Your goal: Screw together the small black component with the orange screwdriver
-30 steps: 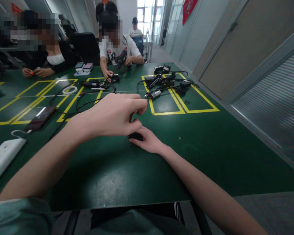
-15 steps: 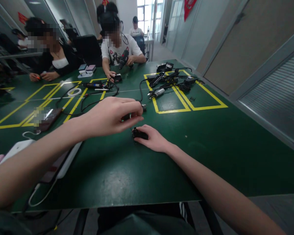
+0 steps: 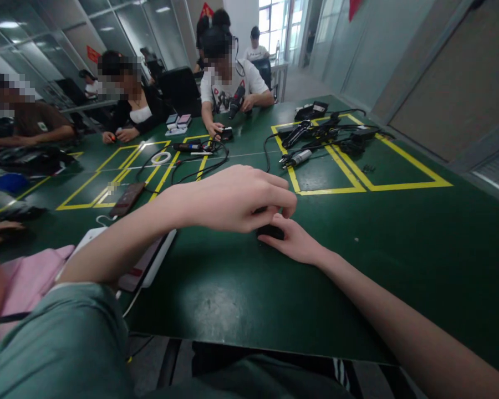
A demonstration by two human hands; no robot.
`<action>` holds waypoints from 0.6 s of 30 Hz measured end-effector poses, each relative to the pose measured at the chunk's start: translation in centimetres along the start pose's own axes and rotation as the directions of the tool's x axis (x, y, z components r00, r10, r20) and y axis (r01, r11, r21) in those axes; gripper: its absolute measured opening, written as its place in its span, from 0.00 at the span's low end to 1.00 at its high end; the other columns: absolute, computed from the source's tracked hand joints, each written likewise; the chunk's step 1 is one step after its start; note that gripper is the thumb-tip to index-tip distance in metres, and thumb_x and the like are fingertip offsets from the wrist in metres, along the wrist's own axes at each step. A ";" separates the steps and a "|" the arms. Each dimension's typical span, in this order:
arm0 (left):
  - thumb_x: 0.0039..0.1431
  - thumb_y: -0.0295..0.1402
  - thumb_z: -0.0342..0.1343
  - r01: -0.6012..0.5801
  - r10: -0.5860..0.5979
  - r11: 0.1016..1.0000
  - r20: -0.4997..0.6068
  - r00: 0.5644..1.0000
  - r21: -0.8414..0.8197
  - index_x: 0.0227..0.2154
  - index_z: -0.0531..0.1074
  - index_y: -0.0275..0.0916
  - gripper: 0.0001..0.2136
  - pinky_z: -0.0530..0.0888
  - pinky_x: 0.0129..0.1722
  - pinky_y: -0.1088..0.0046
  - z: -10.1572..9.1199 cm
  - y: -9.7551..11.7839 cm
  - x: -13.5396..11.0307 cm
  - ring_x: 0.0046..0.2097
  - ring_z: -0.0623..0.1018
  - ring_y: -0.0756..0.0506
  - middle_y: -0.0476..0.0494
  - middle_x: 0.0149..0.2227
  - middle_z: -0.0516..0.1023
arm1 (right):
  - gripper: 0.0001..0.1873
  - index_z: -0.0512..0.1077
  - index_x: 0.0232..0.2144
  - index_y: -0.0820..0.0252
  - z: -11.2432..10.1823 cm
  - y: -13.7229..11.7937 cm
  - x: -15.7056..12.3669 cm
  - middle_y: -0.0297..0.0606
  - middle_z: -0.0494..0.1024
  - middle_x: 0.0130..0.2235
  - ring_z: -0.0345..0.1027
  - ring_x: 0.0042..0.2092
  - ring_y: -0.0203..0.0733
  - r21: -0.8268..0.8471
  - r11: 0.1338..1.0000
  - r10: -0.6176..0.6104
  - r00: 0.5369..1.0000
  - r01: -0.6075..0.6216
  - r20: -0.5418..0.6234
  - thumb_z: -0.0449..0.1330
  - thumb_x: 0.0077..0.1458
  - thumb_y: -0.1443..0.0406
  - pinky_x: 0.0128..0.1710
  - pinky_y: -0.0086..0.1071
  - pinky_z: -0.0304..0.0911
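My right hand (image 3: pixel 299 241) rests low over the green table (image 3: pixel 216 271), its thumb and fingers closed on a small black block-like part (image 3: pixel 271 231). Directly above and partly in front of that part is my left hand (image 3: pixel 241 197), fingers curled into a pinch at the part's top. Something dark shows between the left thumb and fingers, too hidden to name. The left fingertips overlap the right ones, so contact with the part cannot be made out.
Yellow tape (image 3: pixel 330 192) marks frames on the table, with black cables and a silver-grey plug-like tool (image 3: pixel 301 157) there. A phone (image 3: pixel 128 198), a white tape roll (image 3: pixel 161 158) and a pink cloth (image 3: pixel 29 277) lie left. Across the table, a person holds a power drill (image 3: pixel 237 102).
The view has turned left. My left hand has come right and down onto the black part, closing the gap to my right hand, which still grips it.
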State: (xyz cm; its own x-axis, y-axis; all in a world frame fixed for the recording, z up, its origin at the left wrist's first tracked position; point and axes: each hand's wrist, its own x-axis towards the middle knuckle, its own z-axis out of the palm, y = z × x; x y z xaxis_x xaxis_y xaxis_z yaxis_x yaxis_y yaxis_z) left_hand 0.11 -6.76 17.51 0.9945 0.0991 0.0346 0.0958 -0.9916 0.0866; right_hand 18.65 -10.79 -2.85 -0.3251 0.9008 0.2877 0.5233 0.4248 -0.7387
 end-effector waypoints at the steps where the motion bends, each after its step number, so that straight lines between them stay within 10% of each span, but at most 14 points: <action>1: 0.63 0.24 0.50 0.000 0.001 1.000 0.013 1.000 -0.027 0.40 0.80 0.41 0.13 0.69 0.35 0.72 -0.2 -0.2 0.1 0.36 0.78 0.47 0.43 0.38 0.81 | 0.12 0.79 0.46 0.54 0.0 0.0 0.0 0.40 0.81 0.44 0.75 0.46 0.48 -0.004 1.000 0.007 1.000 -0.007 -0.001 0.66 0.60 0.61 0.48 0.43 0.71; 9: 0.57 0.25 0.55 0.043 -0.028 0.992 0.123 0.992 -0.119 0.46 0.80 0.41 0.16 0.70 0.37 0.70 -1.2 -1.9 1.2 0.35 0.78 0.46 0.44 0.36 0.81 | 0.14 0.79 0.47 0.57 -0.3 -0.1 -0.3 0.44 0.82 0.47 0.77 0.50 0.51 0.018 0.999 0.036 0.999 -0.036 0.008 0.64 0.61 0.58 0.54 0.46 0.71; 18: 0.59 0.22 0.51 0.011 -0.011 0.994 0.006 1.000 -0.106 0.46 0.78 0.41 0.16 0.71 0.43 0.69 -0.4 -1.9 1.1 0.44 0.79 0.44 0.42 0.45 0.81 | 0.15 0.79 0.48 0.58 -0.6 -0.6 -0.4 0.45 0.82 0.47 0.77 0.49 0.51 0.018 0.999 0.046 0.999 -0.046 0.030 0.64 0.62 0.58 0.54 0.48 0.72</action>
State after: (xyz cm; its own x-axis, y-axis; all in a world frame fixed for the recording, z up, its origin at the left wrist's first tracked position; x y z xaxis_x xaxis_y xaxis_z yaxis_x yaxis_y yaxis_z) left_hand 0.97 -4.73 17.83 0.9937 0.1091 0.0273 0.1019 -0.9760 0.1924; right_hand 18.88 -11.35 -2.14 -0.3241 0.9162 0.2356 0.5235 0.3812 -0.7620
